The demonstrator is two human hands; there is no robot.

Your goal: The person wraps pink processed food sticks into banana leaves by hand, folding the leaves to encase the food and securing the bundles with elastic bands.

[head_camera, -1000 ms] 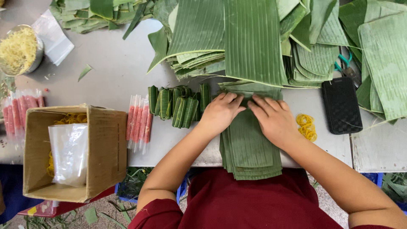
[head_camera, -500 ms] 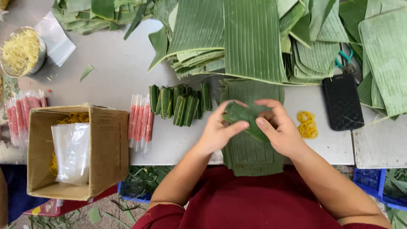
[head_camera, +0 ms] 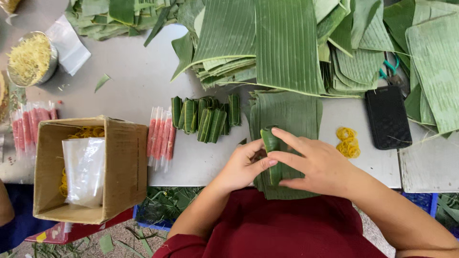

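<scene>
Both hands hold a narrow rolled banana-leaf bundle just above a stack of cut leaf pieces at the table's near edge. My left hand grips the roll from the left, thumb pressed to its side. My right hand wraps it from the right, fingers laid across the top. Several finished green leaf rolls lie in a row to the left of the stack. Thin pink sausage sticks in clear wrap lie beside them.
A cardboard box with a plastic bag and yellow rubber bands stands at the left edge. More rubber bands and a black phone lie right. Large banana leaves cover the back. A metal bowl of yellow shreds sits far left.
A second ago both hands pressed flat on the leaf stack. They lifted one leaf piece, folded it, and now hold it as a tight upright roll.
</scene>
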